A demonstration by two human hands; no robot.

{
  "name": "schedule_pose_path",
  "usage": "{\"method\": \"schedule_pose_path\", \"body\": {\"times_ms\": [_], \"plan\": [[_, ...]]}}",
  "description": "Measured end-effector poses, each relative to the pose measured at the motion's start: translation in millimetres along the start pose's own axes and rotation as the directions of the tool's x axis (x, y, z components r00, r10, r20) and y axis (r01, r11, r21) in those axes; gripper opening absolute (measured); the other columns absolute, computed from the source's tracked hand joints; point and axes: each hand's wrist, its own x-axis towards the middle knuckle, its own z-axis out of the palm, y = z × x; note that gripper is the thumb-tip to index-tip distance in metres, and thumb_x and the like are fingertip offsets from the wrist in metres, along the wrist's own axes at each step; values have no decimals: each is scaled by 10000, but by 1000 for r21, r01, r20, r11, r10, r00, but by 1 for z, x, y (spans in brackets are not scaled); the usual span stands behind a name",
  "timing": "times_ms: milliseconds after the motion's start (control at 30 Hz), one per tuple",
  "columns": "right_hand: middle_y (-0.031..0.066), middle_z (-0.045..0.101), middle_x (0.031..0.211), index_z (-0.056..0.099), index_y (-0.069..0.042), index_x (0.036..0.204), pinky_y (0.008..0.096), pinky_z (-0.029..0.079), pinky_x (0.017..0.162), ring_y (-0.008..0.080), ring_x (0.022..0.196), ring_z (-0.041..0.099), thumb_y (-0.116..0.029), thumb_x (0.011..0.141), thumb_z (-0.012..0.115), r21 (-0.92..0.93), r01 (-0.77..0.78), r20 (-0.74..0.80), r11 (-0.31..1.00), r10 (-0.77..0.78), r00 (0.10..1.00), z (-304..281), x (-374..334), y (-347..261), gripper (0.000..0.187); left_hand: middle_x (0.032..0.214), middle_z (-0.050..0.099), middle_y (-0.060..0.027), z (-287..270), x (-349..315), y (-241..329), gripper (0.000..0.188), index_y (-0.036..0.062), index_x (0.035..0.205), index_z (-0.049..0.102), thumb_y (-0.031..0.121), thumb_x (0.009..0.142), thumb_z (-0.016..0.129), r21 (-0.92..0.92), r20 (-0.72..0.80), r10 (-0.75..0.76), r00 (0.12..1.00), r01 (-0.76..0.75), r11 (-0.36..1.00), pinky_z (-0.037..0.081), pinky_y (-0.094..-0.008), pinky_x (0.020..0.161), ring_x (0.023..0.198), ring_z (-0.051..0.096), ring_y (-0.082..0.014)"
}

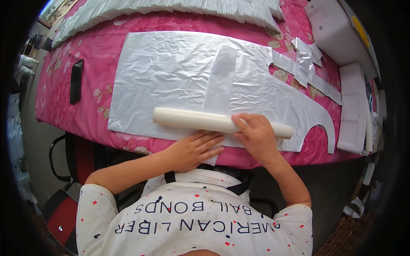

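A thin silvery-white plastic apron (171, 72) lies flat and wrinkled, its curved cut-outs to the right. Over its middle runs a folded strip (221, 79) of the same plastic, toward the near table edge. My right hand (257, 135) is wrapped round a long cream-white tube (194, 120), which crosses the strip and slants slightly down to the right. Close to the table edge, my left hand (198, 148) lies flat with fingers stretched over the strip's near end, just below the tube.
A pink flowered cloth (92, 109) covers the table. Stacked white sheets (171, 7) line the far edge. A black oblong object (76, 81) lies left. Crumpled silvery strips (304, 64) and white foam boxes (352, 106) are on the right. A red-and-black chair (81, 160) stands lower left.
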Motion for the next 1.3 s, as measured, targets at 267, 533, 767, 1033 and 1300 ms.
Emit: {"method": "schedule_pose_path", "body": {"times_ms": [267,533,767,1033,1300], "plan": [[94,606,1011,579,-95,1130,383,420,821,279,925,560,-83,709,661,-87,108,-97,990,-116,989,11,71,49,428,1433,292,-101,7,-4,10,505,149,1341,371,189,839,410,91,5,-47,999,47,995,193,-398,1078,1333,259,-233],[143,562,1126,578,-90,1126,393,409,905,311,1047,510,-74,712,648,-176,91,-221,980,-129,967,11,121,88,420,1397,340,-117,-4,-12,2,544,85,1291,426,190,768,536,-132,-79,-67,995,56,990,272,-397,1059,1279,341,-240],[168,511,1200,541,-13,1133,391,356,1003,332,1168,444,29,631,536,219,261,261,940,-314,913,19,42,24,504,1280,464,-146,-13,-18,-17,488,24,1205,489,114,735,585,-204,-162,104,981,-137,969,367,-375,1008,1173,458,-254],[102,547,1155,575,-36,1084,351,432,909,267,1075,513,-60,644,629,115,208,99,971,-220,971,34,10,-1,443,1247,495,-149,-23,-9,-27,523,3,1200,485,135,706,596,-241,-334,5,942,-91,966,391,-392,971,1149,483,-283],[81,642,898,634,-31,958,336,500,706,239,825,606,-80,701,613,122,135,-43,983,-131,990,34,16,4,262,1120,567,-142,-25,8,-34,638,-26,1254,425,163,674,613,-354,-280,-341,897,233,906,421,-388,884,1005,552,-297]]}}
